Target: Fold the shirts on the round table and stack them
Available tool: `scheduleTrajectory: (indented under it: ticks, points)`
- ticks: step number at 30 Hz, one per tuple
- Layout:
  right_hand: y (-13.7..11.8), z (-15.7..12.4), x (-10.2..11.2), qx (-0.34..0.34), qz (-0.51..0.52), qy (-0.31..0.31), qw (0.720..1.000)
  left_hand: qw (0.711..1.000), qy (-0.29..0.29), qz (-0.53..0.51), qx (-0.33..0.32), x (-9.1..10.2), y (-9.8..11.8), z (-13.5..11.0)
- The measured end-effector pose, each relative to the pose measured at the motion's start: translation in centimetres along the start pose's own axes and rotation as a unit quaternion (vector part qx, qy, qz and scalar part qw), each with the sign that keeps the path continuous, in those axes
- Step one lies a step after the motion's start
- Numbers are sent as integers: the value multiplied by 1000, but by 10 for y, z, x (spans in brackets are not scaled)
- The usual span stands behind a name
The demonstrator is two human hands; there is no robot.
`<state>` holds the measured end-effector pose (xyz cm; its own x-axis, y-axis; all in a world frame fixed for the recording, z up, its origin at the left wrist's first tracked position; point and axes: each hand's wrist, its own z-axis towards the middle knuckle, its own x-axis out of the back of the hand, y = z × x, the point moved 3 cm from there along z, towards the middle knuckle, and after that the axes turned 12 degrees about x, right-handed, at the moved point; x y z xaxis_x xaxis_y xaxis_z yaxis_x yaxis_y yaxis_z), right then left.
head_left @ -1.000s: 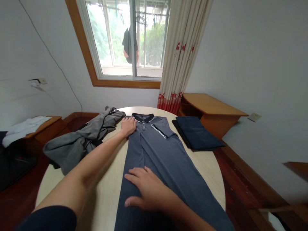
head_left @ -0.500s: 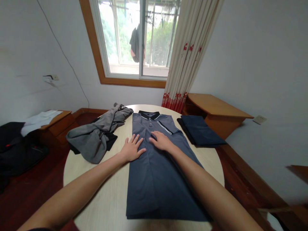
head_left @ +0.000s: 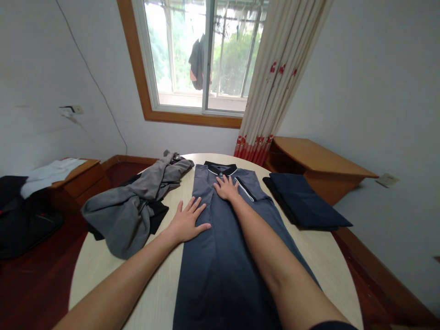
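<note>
A dark grey-blue polo shirt lies on the round table, its black, white-edged collar at the far end. One side is folded inward, and a sleeve with a black and white cuff rests on the chest. My left hand lies flat with fingers spread on the shirt's left edge. Just below the collar, my right hand presses flat on the button area, fingers apart, covering part of the placket. Neither hand grips the cloth. The near hem runs out of the picture.
On the pale table, a crumpled grey garment lies over black cloth at the left. Folded dark navy clothes lie at the right edge. Behind them stand a wooden desk and a curtain beside the window.
My right hand has slid up the shirt toward the collar and its fingers have spread. My left hand stays at the left edge. The camera view has moved closer to the table.
</note>
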<state>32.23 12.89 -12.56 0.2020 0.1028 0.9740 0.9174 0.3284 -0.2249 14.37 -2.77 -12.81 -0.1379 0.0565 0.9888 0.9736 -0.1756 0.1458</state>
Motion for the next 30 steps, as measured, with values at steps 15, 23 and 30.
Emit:
scheduleTrajectory:
  ticks: [15, 23, 30]
  points:
    - [25, 58, 5, 13, -25, 60, 998, 983, -53, -39, -171, 1, 33, -27]
    - [-14, 1, 22, 91, -88, 191, 973, 916, -117, -116, -365, 9, 62, -71]
    - [-38, -114, 25, 129, -7, 72, 989, 886, -117, -179, -412, 14, 71, -84]
